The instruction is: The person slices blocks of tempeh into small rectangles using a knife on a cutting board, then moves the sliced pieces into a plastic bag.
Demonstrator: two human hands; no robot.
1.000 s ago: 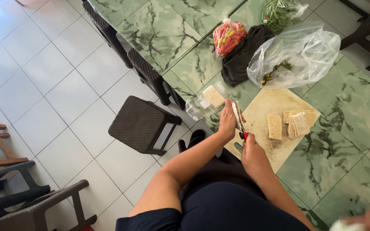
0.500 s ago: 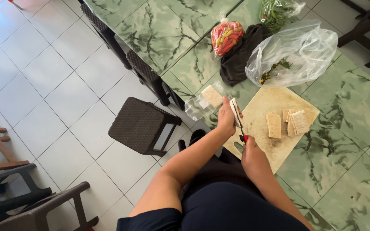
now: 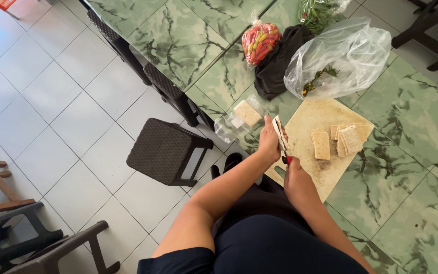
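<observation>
1. Near the middle of the frame the left hand [image 3: 268, 142] is closed around a thin pale slab [image 3: 280, 133], held upright on its edge just above the near corner of the cutting board [image 3: 325, 175].
2. Just below it, the right hand [image 3: 296, 177] is clenched around a red handle [image 3: 288, 160]; this seems to be a knife, but its blade is hidden between the hands, so I cannot tell where it meets the slab.
3. To the right of the hands, several cut slices [image 3: 339, 139] of the same pale stuff lie on the board, close together and partly overlapping.
4. A clear packet [image 3: 240, 117] with one more pale block inside lies on the green marbled table [image 3: 178, 35], just left of the left hand.
5. In the upper middle of the frame sit a bag of red peppers [image 3: 259, 43], a black cloth [image 3: 280, 66] and a large clear plastic bag [image 3: 348, 53] with greens in it.
6. A dark stool [image 3: 166, 149] stands on the tiled floor, left of centre.
</observation>
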